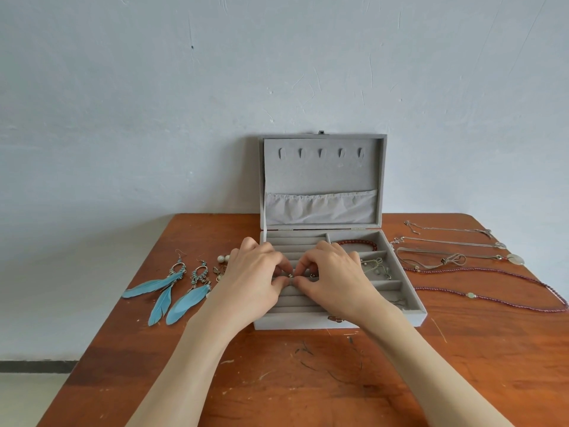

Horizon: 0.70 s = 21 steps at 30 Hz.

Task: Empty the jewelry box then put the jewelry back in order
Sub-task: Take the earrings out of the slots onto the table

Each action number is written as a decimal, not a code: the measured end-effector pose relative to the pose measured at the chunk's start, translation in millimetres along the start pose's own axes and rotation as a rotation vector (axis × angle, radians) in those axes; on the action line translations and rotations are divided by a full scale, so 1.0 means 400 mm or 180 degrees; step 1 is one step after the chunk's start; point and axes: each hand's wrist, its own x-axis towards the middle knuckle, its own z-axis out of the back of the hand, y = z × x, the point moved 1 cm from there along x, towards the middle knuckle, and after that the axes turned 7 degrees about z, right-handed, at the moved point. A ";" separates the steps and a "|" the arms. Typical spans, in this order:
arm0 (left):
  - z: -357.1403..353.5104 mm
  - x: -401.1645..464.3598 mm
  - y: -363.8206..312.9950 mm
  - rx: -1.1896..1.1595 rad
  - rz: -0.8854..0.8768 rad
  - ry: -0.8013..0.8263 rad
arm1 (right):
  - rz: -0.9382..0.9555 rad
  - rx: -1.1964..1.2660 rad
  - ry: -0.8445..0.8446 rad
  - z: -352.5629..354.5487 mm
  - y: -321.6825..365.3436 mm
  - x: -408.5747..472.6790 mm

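Note:
The grey velvet jewelry box (409,315) stands open on the table, its lid upright against the wall. My left hand (255,278) and my right hand (332,278) meet over the ring rolls on the box's left side. Their fingertips pinch a small metal ring (290,276) at a slot; a second small piece (312,275) sits just to the right. A red bead bracelet (358,242) lies in the back right compartment. Thin chain pieces (377,266) fill the compartment below it.
Two blue feather earrings (172,288), pearl studs (223,258) and small earrings (219,272) lie left of the box. Several necklaces lie right of it, among them silver chains (446,245) and a purple bead strand (508,278). The wooden table (277,380) is scratched in front.

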 end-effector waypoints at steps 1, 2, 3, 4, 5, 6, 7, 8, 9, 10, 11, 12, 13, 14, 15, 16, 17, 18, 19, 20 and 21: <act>-0.001 0.000 0.000 -0.0007 -0.0010 -0.0007 | -0.0008 -0.0022 -0.0024 0.001 0.001 0.000; -0.001 0.000 0.000 -0.0013 -0.0015 -0.0017 | 0.0013 -0.0088 -0.0055 0.002 0.002 -0.001; -0.001 0.000 0.000 -0.0015 -0.0022 -0.0028 | 0.0060 -0.0184 -0.0086 0.003 0.004 -0.002; 0.000 0.000 0.000 -0.0016 -0.0033 -0.0038 | 0.0119 -0.0280 -0.0110 0.004 0.006 -0.002; 0.000 0.000 0.000 -0.0015 -0.0047 -0.0048 | 0.0167 -0.0350 -0.0125 0.005 0.008 -0.003; 0.001 -0.001 -0.001 -0.0006 -0.0065 -0.0057 | 0.0187 -0.0378 -0.0140 0.008 0.007 -0.004; 0.001 -0.002 -0.003 0.0017 -0.0091 -0.0072 | 0.0172 -0.0362 -0.0165 0.012 0.003 -0.005; 0.000 -0.003 -0.004 0.0058 -0.0125 -0.0092 | 0.0126 -0.0314 -0.0207 0.017 -0.002 -0.007; 0.000 -0.003 -0.006 0.0113 -0.0164 -0.0117 | 0.0065 -0.0247 -0.0269 0.022 -0.008 -0.009; 0.000 -0.003 -0.007 0.0173 -0.0199 -0.0142 | 0.0008 -0.0180 -0.0342 0.027 -0.014 -0.011; 0.000 -0.002 -0.009 0.0231 -0.0226 -0.0157 | -0.0034 -0.0132 -0.0410 0.030 -0.018 -0.012; 0.000 0.000 -0.009 0.0286 -0.0241 -0.0156 | -0.0056 -0.0111 -0.0456 0.032 -0.020 -0.013; -0.001 0.001 -0.010 0.0325 -0.0246 -0.0135 | -0.0062 -0.0105 -0.0469 0.033 -0.020 -0.013; -0.001 0.003 -0.010 0.0335 -0.0241 -0.0099 | -0.0053 -0.0102 -0.0454 0.032 -0.019 -0.013; -0.001 0.004 -0.009 0.0313 -0.0226 -0.0055 | -0.0039 -0.0096 -0.0420 0.030 -0.017 -0.013; -0.002 0.005 -0.009 0.0262 -0.0203 -0.0018 | -0.0034 -0.0086 -0.0382 0.029 -0.016 -0.013; -0.003 0.006 -0.009 0.0205 -0.0182 0.0005 | -0.0043 -0.0075 -0.0354 0.028 -0.016 -0.014; -0.003 0.007 -0.008 0.0167 -0.0165 0.0018 | -0.0059 -0.0064 -0.0339 0.028 -0.016 -0.015; -0.003 0.007 -0.007 0.0152 -0.0149 0.0030 | -0.0076 -0.0054 -0.0334 0.029 -0.017 -0.015; -0.004 0.008 -0.006 0.0147 -0.0139 0.0042 | -0.0087 -0.0045 -0.0333 0.030 -0.018 -0.015; -0.004 0.009 -0.005 0.0139 -0.0133 0.0057 | -0.0090 -0.0034 -0.0334 0.030 -0.020 -0.015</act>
